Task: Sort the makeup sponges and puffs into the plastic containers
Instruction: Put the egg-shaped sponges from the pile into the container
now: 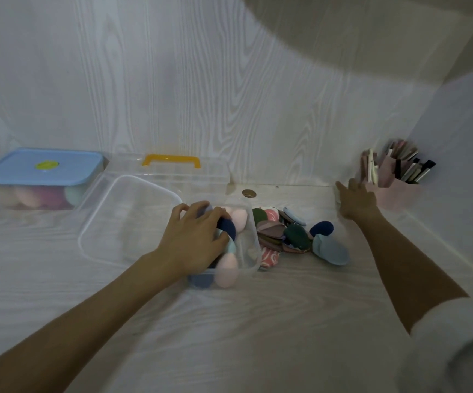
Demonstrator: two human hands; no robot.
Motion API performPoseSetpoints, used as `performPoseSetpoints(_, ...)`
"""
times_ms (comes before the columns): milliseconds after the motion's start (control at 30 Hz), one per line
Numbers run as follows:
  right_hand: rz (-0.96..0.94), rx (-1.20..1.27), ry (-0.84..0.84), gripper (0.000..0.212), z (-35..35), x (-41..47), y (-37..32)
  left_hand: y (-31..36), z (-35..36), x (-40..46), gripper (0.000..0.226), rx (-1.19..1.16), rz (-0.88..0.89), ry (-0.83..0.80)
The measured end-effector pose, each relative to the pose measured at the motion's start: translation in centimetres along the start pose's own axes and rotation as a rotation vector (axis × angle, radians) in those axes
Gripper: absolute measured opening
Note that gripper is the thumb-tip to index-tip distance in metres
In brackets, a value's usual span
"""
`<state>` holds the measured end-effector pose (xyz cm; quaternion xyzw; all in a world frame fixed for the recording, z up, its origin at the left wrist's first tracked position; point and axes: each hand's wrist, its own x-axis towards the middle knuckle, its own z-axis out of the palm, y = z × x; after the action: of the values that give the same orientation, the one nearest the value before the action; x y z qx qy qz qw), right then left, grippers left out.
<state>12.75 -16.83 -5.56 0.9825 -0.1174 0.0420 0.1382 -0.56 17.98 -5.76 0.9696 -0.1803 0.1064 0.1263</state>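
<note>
A clear plastic container (253,251) in the middle of the table holds egg-shaped sponges in pink, navy and mint. My left hand (192,239) reaches into it, fingers curled round a navy sponge (227,226). Right of the container lies a pile of flat puffs (282,232) in green, pink, mauve and patterned cloth, with a navy sponge (321,227) and a pale blue puff (330,249) at its edge. My right hand (357,201) is stretched out far right, fingers over a small pale thing (337,196) by the pink holder; the hand is blurred.
A clear lid (127,219) lies left of the container. Behind it stands a clear box with an orange handle (171,160). A blue-lidded box (41,167) with sponges inside sits far left. A pink holder (397,194) of brushes stands in the right corner by the wall.
</note>
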Motion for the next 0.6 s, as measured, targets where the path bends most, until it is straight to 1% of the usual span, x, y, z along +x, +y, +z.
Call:
performPoseSetpoints(33,0.015,-0.040,0.020,0.048,0.1,0.1,0.0,0.0,0.1,0.1,0.080,0.004,0.000,0.006)
performPoseSetpoints(100,0.040,-0.085,0.083,0.038,0.3,0.1,0.3,-0.1,0.2,0.1,0.080,-0.008,-0.010,0.011)
performPoseSetpoints(200,0.039,-0.025,0.152,0.034,0.4,-0.6,0.5,-0.1,0.2,0.2,0.086,-0.014,-0.009,0.011)
performPoseSetpoints(300,0.028,0.196,0.184,0.034,-1.2,-1.9,-0.1,0.0,0.1,0.2,0.082,-0.016,-0.012,0.005)
performPoseSetpoints(367,-0.017,0.447,0.209,0.043,-3.5,-2.8,-1.3,0.2,0.0,0.2,0.069,-0.018,-0.020,-0.015)
performPoseSetpoints(400,-0.062,0.592,0.192,0.044,-5.0,-3.5,-2.1,0.3,-0.1,0.1,0.064,-0.016,-0.021,-0.028)
performPoseSetpoints(467,-0.186,0.935,0.078,0.043,-8.5,-5.9,-4.1,0.5,-0.4,0.1,0.058,-0.013,-0.024,-0.053)
performPoseSetpoints(500,-0.253,1.108,-0.018,0.041,-10.1,-7.4,-5.2,0.6,-0.4,0.1,0.053,-0.015,-0.028,-0.059)
performPoseSetpoints(533,-0.313,1.216,-0.127,0.040,-11.5,-9.1,-6.1,0.6,-0.5,0.1,0.046,-0.020,-0.030,-0.059)
performPoseSetpoints(600,-0.418,1.206,-0.325,0.040,-13.5,-12.1,-8.0,0.5,-0.6,0.0,0.038,-0.039,-0.034,-0.046)
